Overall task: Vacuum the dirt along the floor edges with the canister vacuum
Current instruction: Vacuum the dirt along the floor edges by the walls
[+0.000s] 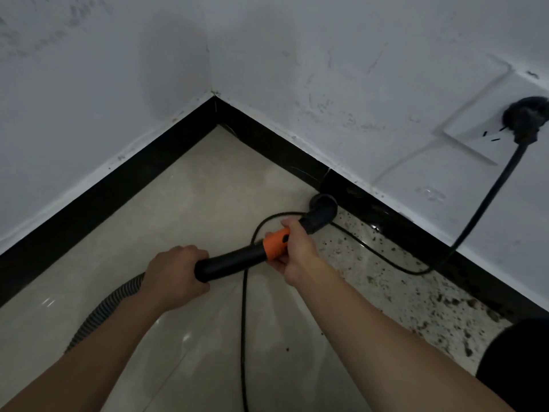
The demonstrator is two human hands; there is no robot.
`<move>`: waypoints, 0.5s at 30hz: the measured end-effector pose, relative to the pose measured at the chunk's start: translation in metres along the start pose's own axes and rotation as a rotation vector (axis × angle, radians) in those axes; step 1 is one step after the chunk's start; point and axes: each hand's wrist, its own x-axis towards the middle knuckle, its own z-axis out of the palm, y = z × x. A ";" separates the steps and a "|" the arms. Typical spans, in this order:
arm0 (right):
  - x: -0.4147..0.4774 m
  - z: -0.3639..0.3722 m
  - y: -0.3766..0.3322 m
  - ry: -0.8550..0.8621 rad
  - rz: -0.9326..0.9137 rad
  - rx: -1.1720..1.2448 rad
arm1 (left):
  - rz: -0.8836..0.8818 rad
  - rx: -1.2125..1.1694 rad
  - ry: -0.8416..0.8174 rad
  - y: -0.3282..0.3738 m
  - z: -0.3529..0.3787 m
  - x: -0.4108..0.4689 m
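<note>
I hold a black vacuum wand (231, 261) with an orange collar (276, 243) low over the beige tiled floor. Its round black nozzle (322, 208) sits against the black skirting board (267, 144) on the right wall. My left hand (175, 276) grips the rear end of the wand, where the grey ribbed hose (101, 313) joins it. My right hand (297, 248) grips the wand at the orange collar. Dark dirt specks (416, 304) lie scattered along the right floor edge, past the nozzle. The canister itself is out of view.
A black power cord (487, 200) runs from a plug (524, 118) in a white wall socket down onto the floor, then loops under the wand and toward me. Two white walls meet in a corner (214, 95) ahead. A dark shape (517, 367) sits at the lower right.
</note>
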 end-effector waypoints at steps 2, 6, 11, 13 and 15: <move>0.001 -0.003 0.000 0.010 -0.010 0.002 | 0.015 -0.008 -0.005 0.001 0.002 0.001; -0.002 0.027 -0.009 -0.069 -0.037 -0.041 | -0.007 -0.038 0.170 -0.012 -0.004 -0.005; -0.026 0.043 0.032 -0.090 0.018 0.003 | 0.073 0.092 0.332 -0.036 -0.001 -0.038; -0.032 0.032 0.056 -0.086 0.089 0.038 | 0.102 0.111 0.228 -0.046 0.003 -0.053; -0.033 0.028 0.067 -0.084 0.118 0.034 | 0.086 0.082 0.168 -0.052 0.009 -0.064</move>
